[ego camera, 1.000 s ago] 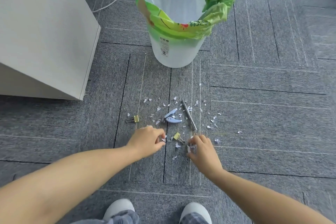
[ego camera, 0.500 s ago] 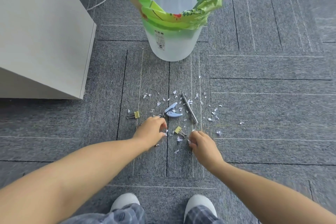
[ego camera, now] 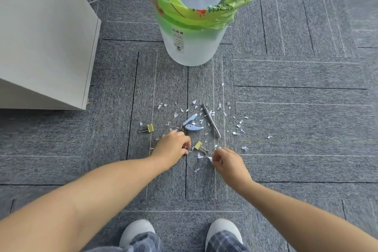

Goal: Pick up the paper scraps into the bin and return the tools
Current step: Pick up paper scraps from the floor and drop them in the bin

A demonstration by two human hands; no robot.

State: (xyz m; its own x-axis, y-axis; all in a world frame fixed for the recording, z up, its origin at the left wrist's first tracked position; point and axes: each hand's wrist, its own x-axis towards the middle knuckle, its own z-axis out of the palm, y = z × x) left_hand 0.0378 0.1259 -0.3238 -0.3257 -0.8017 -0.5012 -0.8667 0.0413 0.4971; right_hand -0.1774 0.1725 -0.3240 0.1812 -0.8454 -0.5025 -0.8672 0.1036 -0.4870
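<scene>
Nearest: pale slippers [ego camera: 139,231] on grey carpet floor [ego camera: 286,170]. Beyond: left hand [ego camera: 173,147] knuckles-up on the floor, grip curled, contents not discernible. Right hand [ego camera: 227,161] alongside, grip pinching a white paper scrap [ego camera: 210,158]. Between the hands: gold binder clip [ego camera: 198,145]. Farther: loose paper scraps [ego camera: 239,126] scattered around blue hole punch [ego camera: 192,125] and metal rod [ego camera: 211,120]; second clip [ego camera: 150,128] to the left. Farthest: lined bin [ego camera: 192,47]; white cabinet [ego camera: 41,37] far left.
</scene>
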